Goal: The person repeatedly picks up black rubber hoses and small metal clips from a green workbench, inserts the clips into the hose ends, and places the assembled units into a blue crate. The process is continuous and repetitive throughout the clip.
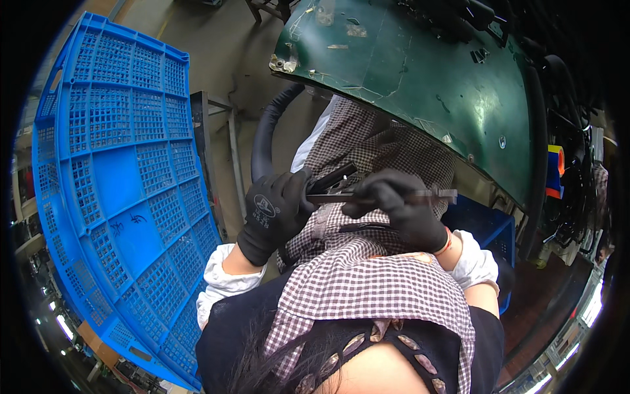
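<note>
A dark, narrow bar-like part [333,197] lies crosswise in front of my checked apron, and its stepped, greyish end [441,196] sticks out to the right. Wearing a black glove, my left hand [274,209] is closed around the left end of the bar. My right hand [405,213], gloved the same way, has its fingers curled over the bar farther right. A short black piece [333,177] slants up just above the bar, beside my left fingers; whether it joins the bar I cannot tell. The exact kind of the part is unclear.
On the left stands a tall blue plastic crate [118,197] with mesh panels. A green-topped table [420,72] with scraps on it fills the upper right. Dark tubular parts [571,85] crowd its far right side. A blue bin [489,230] sits under the table.
</note>
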Demonstrator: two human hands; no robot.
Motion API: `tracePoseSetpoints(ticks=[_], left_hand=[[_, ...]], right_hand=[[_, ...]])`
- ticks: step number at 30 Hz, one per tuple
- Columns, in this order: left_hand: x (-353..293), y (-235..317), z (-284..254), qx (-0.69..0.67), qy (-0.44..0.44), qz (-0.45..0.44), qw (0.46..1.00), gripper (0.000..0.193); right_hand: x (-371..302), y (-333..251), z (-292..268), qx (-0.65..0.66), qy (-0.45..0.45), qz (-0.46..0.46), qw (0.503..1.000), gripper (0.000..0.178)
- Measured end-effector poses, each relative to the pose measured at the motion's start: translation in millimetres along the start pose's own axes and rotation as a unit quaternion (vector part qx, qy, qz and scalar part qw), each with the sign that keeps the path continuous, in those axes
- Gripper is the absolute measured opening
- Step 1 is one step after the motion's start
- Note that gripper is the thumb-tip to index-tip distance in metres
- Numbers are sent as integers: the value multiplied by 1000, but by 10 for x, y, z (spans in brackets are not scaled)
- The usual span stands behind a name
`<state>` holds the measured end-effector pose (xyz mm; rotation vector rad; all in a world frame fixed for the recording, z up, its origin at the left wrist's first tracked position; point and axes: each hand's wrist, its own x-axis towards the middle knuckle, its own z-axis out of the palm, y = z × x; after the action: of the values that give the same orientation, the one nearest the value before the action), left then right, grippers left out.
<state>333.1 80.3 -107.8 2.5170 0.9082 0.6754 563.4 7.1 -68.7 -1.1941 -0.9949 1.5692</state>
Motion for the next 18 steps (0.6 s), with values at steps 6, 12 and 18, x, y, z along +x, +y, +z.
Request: tracePoseSetpoints(ticks=[6,12,18], left_hand=[[77,13,37,-16,35,17,999,31],[70,92,15,-29,36,-44,998,30],[119,51,-238,36,150,-73,985,35]], right_hand=[[78,-224,-252,73,13,-7,997,29],[-72,-333,-647,155,103,-180,966,58],[-207,-422,-626,20,117,-276,954,61]])
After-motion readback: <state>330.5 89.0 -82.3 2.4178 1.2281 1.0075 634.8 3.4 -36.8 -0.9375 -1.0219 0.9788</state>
